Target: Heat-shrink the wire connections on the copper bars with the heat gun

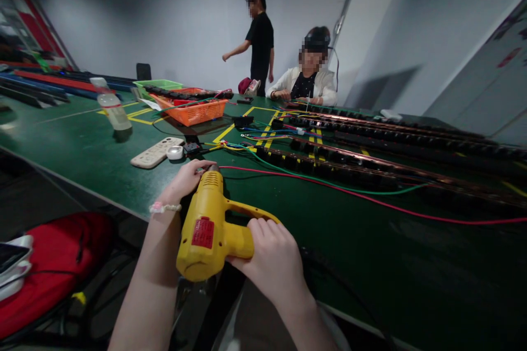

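My right hand point(274, 255) is wrapped around the handle of a yellow heat gun point(201, 230) with a red label on its back end. Its metal nozzle point(213, 168) points away from me, over the table. Just left of the nozzle, my left hand point(189, 178) has its fingers bent and closed at the end of a red wire point(296, 175); the nozzle partly hides this grip. From there the wire runs right across the table. Beyond it, a green wire point(329, 184) curves alongside long dark strips point(329, 167) with copper-coloured bars.
The green table point(255, 203) also bears a phone point(157, 152), a small white case point(175, 152), a bottle point(112, 107) and an orange basket point(197, 114). Across it, one person point(302, 85) sits and another point(261, 38) stands. A red stool point(61, 258) is at left.
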A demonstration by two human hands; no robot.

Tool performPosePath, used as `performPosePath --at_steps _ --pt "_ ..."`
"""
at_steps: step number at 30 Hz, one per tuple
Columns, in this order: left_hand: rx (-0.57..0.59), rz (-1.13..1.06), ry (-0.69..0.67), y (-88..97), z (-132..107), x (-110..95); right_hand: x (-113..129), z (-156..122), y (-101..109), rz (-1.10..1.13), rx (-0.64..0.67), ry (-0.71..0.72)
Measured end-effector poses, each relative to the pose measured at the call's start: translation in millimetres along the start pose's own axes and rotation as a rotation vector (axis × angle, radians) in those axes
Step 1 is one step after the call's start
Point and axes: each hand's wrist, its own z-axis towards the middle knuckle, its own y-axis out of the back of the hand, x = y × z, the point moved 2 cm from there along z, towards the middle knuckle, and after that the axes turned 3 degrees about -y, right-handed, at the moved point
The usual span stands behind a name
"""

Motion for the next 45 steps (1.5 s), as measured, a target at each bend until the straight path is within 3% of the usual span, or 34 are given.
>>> performPosePath --at_steps 8,13,20,26,33,45 --pt "0.05 -0.184 0.052 -1.1 -5 -15 -18 -9 11 0.035 -0.037 -0.055" --pt "-0.002 -0.191 0.094 -1.7 -3 -6 -38 -19 22 -0.03 -0.065 -0.109" --pt "0.089 -0.129 0.111 -5.4 -1 7 -72 -44 42 -0.169 -0.079 -0.118" --pt "0.079 -0.069 0.101 -5.1 2 13 -90 -64 51 -0.3 -0.11 -0.155" --pt "0.06 -0.006 0.139 -7.4 3 15 -81 -68 46 -0.378 -0.155 -0.044" --pt "-0.003 0.078 0.163 -3.4 0 2 -38 -42 27 -0.187 -0.098 -0.136"
